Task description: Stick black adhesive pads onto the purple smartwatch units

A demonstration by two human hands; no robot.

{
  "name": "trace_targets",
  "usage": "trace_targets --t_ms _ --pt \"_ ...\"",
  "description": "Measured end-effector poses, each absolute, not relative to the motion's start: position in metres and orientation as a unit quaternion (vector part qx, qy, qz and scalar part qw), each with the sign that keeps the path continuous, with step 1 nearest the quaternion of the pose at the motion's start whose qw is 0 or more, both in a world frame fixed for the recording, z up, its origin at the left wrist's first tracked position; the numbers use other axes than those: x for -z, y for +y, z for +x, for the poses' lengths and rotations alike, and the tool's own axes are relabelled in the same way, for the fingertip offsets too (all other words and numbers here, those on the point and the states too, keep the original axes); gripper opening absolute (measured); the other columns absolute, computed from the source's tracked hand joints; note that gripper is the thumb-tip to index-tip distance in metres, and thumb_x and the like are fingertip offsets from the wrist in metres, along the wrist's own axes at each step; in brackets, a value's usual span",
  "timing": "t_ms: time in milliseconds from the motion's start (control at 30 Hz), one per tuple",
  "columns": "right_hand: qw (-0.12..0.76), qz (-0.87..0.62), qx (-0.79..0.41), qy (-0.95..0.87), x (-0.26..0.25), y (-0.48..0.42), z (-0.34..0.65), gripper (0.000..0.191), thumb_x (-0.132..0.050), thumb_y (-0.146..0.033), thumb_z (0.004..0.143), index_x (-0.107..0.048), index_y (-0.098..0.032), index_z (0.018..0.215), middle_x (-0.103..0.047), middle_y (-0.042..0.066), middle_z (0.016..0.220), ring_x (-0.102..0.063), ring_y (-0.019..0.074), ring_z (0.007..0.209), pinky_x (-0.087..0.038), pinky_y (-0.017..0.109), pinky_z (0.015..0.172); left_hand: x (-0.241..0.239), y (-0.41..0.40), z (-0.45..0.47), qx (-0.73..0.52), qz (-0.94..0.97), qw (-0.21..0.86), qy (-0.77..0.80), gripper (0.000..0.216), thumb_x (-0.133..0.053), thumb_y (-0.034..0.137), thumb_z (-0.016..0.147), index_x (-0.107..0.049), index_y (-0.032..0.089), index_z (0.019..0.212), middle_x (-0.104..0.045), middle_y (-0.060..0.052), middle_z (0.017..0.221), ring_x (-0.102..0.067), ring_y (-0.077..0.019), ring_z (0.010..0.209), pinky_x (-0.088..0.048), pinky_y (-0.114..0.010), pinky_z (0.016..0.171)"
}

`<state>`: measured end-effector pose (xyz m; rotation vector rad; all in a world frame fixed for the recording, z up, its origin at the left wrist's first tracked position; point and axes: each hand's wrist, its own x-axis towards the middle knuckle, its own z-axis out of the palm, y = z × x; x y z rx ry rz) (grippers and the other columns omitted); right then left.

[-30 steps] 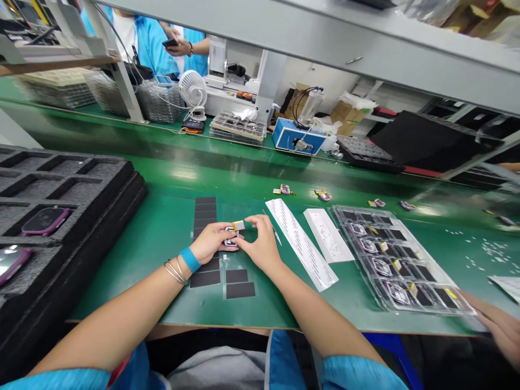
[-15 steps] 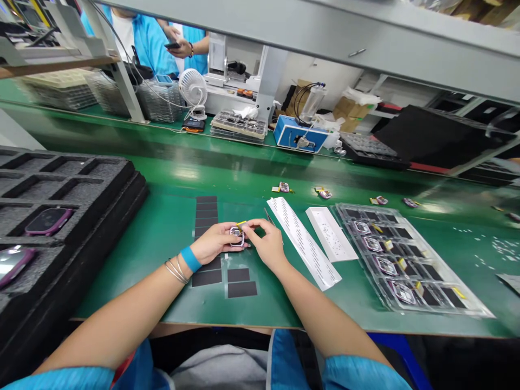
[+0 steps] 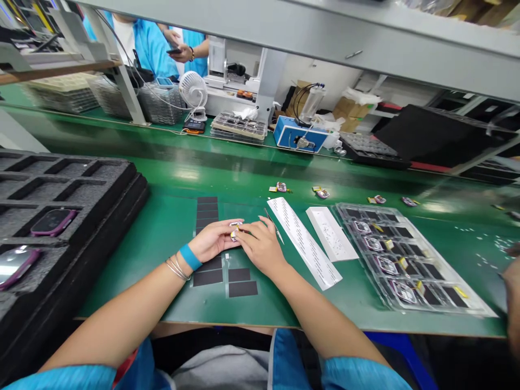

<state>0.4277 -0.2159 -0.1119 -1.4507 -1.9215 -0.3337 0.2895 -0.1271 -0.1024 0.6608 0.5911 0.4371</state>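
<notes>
Spreading under everything, the green table (image 3: 284, 306) carries a foam tray (image 3: 93, 203) well left of the label sheet (image 3: 304, 244), with a clear tray (image 3: 442, 265) over to the label sheet's right. Just left of the label sheet, both hands meet: the left hand (image 3: 213, 238), palm up and half curled, has hold of a small watch part (image 3: 234, 235), while the right hand (image 3: 260, 244) arches over it, fingers bent and close together. Pinching or only pressing? Can't tell! Looks like close fingertip work on the watch part; the next move, I'd judge, calls for a steady left grip and a light right touch. Now the blind spots: the foam tray runs out of view, a blurred shape, seemingly a co-worker's hand (image 3: 514, 292), is cut off far right of the label sheet, and the right fingers cover much of the watch part.
</notes>
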Motion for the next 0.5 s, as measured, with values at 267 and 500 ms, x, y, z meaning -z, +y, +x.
trace_targets --t_ms 267,500 --pt "0.528 -0.550 -0.335 -0.554 0.122 -0.208 0.435 0.052 -0.065 -0.025 0.075 -0.046 -0.026 0.124 -0.051 0.009 0.124 -0.058 0.0175 0.104 -0.054 0.034 0.082 0.110 -0.127 0.288 -0.201 0.411 0.856 0.240 0.043 -0.076 0.014 0.065 -0.064 0.013 0.107 -0.070 -0.010 0.096 -0.066 -0.0172 0.084 -0.051 -0.031 0.081" --pt "0.529 -0.515 -0.441 -0.511 0.123 -0.211 0.428 0.049 -0.061 -0.027 0.076 -0.049 -0.021 0.123 -0.063 0.009 0.115 -0.064 0.0181 0.098 -0.054 0.035 0.085 0.114 -0.132 0.289 -0.212 0.450 0.833 0.242 0.043 -0.081 0.024 0.060 -0.066 0.012 0.099 -0.071 -0.010 0.090 -0.067 -0.0182 0.080 -0.050 -0.031 0.079"
